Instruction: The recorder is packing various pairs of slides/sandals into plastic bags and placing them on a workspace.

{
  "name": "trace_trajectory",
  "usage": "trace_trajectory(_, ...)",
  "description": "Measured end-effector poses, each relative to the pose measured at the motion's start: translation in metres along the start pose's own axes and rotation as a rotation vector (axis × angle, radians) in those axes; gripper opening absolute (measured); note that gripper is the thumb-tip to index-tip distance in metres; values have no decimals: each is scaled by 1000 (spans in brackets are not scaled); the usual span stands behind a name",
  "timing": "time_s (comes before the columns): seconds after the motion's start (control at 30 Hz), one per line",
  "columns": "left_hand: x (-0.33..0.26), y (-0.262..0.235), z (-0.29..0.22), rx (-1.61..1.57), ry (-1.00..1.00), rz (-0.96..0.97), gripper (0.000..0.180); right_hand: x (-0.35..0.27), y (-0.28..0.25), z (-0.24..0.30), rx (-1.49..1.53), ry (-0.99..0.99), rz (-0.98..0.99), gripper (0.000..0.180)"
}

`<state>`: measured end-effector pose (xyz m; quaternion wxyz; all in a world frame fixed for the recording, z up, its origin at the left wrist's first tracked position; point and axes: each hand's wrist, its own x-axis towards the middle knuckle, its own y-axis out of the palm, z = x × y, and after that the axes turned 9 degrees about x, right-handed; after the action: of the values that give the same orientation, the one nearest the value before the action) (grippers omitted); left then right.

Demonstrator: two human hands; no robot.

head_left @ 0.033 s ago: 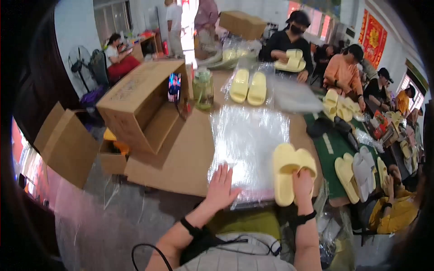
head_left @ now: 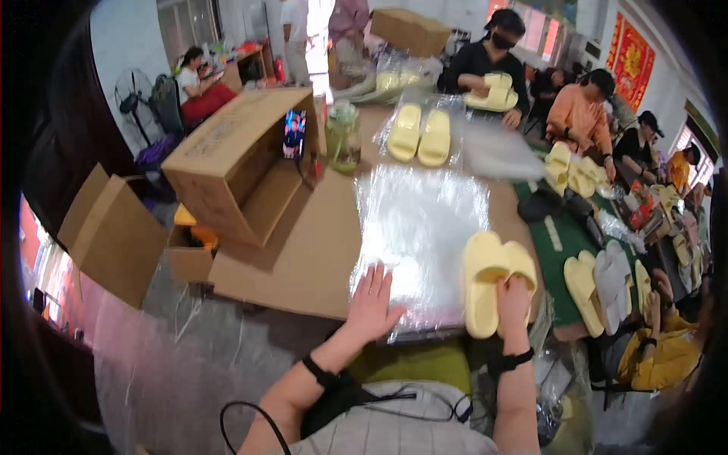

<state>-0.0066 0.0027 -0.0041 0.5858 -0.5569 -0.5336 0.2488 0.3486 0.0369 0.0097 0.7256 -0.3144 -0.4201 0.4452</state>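
A pair of pale yellow slippers (head_left: 481, 292) lies side by side over the right edge of a stack of clear plastic bags (head_left: 425, 227). My right hand (head_left: 514, 305) is closed on the pair, its fingers tucked into the foot opening of the right slipper; the fingertips are hidden. Fingers spread, my left hand (head_left: 371, 305) rests flat on the near left corner of the bags. Beyond the bags, another yellow pair (head_left: 419, 136) sits on clear plastic.
An open cardboard box (head_left: 246, 167) with a lit phone (head_left: 295, 135) in it stands at the left, beside a glass jar (head_left: 343, 138). On the right, yellow and grey slippers (head_left: 610, 287) lie on a green surface (head_left: 547, 250). Across the table a co-worker (head_left: 485, 64) holds yellow slippers.
The whole view has shifted slightly. Both my hands keep their places on the bags and the slippers.
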Motion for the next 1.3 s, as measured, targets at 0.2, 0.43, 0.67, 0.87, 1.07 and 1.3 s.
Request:
trace_trajectory(0.2,17,-24,0,-3,6,155,86,-2,-3,-4,-6,-34,-58,39)
trace_trajectory(0.43,37,-58,-14,123,23,331,66,-7,1,-11,-34,-56,-76,36)
trace_trajectory(0.67,39,-48,-13,9,146,-158,22,-10,-6,-2,64,-41,-129,30)
trace_trajectory(0.87,40,-45,-19,-67,129,-96,28,-23,-35,-11,319,-60,-273,18)
trace_trajectory(1.07,42,-44,-30,13,50,-140,23,-68,-97,17,642,-373,10,33)
trace_trajectory(1.3,53,-40,-39,-71,-4,-245,20,-105,-121,46,529,-563,639,36)
